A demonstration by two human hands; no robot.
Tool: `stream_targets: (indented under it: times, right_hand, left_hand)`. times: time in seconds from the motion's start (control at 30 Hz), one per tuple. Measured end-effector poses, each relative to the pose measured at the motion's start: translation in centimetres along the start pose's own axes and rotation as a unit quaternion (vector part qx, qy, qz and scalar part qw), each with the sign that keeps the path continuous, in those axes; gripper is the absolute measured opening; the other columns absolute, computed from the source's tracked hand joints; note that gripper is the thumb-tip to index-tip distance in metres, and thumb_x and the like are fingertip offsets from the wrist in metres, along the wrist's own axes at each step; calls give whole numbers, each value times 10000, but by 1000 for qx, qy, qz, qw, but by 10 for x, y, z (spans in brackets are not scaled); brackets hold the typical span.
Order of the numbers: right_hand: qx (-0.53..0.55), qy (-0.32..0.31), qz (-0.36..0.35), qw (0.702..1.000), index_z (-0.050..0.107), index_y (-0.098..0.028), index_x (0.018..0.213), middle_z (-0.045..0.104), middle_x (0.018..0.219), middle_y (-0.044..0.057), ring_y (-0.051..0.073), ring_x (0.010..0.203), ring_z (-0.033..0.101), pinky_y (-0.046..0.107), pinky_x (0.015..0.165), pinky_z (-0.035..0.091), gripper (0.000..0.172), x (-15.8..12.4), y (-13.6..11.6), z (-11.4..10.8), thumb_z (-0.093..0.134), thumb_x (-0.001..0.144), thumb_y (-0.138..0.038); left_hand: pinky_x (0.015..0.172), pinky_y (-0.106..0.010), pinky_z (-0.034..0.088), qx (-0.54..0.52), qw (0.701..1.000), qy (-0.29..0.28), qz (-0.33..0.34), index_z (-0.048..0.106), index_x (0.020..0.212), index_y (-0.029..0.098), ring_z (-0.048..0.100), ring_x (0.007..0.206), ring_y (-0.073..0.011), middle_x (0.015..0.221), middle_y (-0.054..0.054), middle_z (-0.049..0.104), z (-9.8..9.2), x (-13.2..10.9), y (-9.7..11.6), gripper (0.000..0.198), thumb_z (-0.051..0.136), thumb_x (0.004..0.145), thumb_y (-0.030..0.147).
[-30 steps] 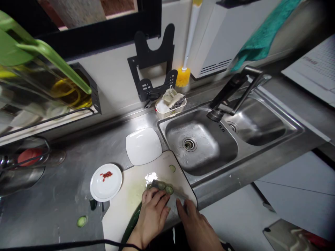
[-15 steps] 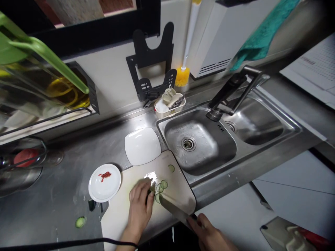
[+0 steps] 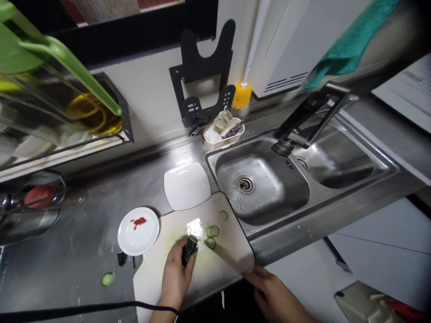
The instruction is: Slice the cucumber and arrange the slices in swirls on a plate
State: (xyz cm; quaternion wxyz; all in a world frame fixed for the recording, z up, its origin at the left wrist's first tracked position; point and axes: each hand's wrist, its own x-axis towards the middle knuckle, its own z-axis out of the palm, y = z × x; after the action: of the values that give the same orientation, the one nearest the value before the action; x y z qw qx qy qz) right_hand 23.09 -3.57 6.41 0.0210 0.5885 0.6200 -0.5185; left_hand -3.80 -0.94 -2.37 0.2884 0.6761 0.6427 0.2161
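Observation:
My left hand (image 3: 177,271) is closed around a dark green piece of cucumber (image 3: 190,250), its pale cut end facing away from me. It is over the white cutting board (image 3: 208,278). My right hand (image 3: 269,285) grips a kitchen knife (image 3: 229,259) by the handle at the board's right front edge. The blade lies low over the board, its tip near a cucumber slice (image 3: 210,243). Two overlapping slices (image 3: 213,231) rest just beyond, and a single slice (image 3: 223,216) lies near the board's far right corner.
A square white plate (image 3: 186,186) touches the board's far edge. Left of the board stands a round plate (image 3: 138,246) with small red pieces, near cucumber ends (image 3: 107,279) on the counter. The steel sink (image 3: 262,179) and black faucet (image 3: 292,130) are to the right. A black cable (image 3: 84,308) crosses the lower left.
My left hand has turned, so the cucumber piece now shows more fully. The knife has flattened and shifted slightly right, away from the cucumber. The whole view has shifted slightly.

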Motion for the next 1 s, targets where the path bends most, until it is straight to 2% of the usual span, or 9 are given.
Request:
stream_targets:
  times: [0.17,0.3,0.47,0.63,0.73,0.87,0.93,1.0]
  right_hand:
    - [-28,12,26,999,563,-196,1282,609,1110,103,180,1021,595,264,920,426,571,0,2,-2,342,772,-64]
    - [-58,11,40,997,503,-226,1333,575,1142,96,157,934,632,243,854,459,591,-3,-2,3,303,805,-52]
    - [-172,18,77,982,467,-232,1360,552,1202,122,182,771,672,282,715,503,637,-7,-6,2,281,797,-1]
    - [-225,19,74,971,452,-222,1377,557,1209,138,201,749,679,291,684,515,660,-7,-6,-4,307,779,17]
    - [-206,30,79,975,463,-223,1367,548,1220,136,189,766,679,283,717,516,646,-7,-2,-5,303,787,9]
    - [-144,17,78,986,490,-219,1338,540,1214,128,180,845,668,291,804,502,613,-10,2,-5,270,806,-9]
    - [-117,2,79,990,499,-210,1329,544,1191,126,176,878,659,289,828,491,610,-12,2,-6,255,807,-9]
    - [-101,-12,85,991,494,-205,1332,537,1193,127,174,905,651,287,842,482,617,-12,1,-6,253,800,-6]
  left_hand:
    - [939,-441,492,21,1000,3,1,509,1168,162,579,1097,-235,1170,-127,608,-2,2,3,335,523,860,294]
    - [938,-432,471,41,997,8,67,539,1157,182,554,1092,-229,1143,-112,598,-5,7,16,303,504,861,239]
    - [943,-406,431,48,985,-42,159,588,1133,220,526,1066,-204,1076,-75,623,-3,23,34,329,417,872,112]
    - [877,-393,428,36,977,-70,199,647,1053,233,530,971,-200,959,-63,649,1,52,37,247,458,899,195]
    - [835,-372,427,21,976,-89,199,685,947,244,532,930,-194,917,-57,641,3,70,37,179,521,875,235]
    - [809,-343,438,-3,983,-100,155,691,812,239,545,895,-180,877,-39,636,13,90,40,107,586,829,250]
    - [806,-345,445,11,989,-78,128,688,868,238,549,900,-185,898,-41,637,18,96,41,102,603,816,261]
    - [818,-364,453,36,993,-41,100,658,1015,233,550,934,-203,964,-54,634,19,96,39,214,610,811,279]
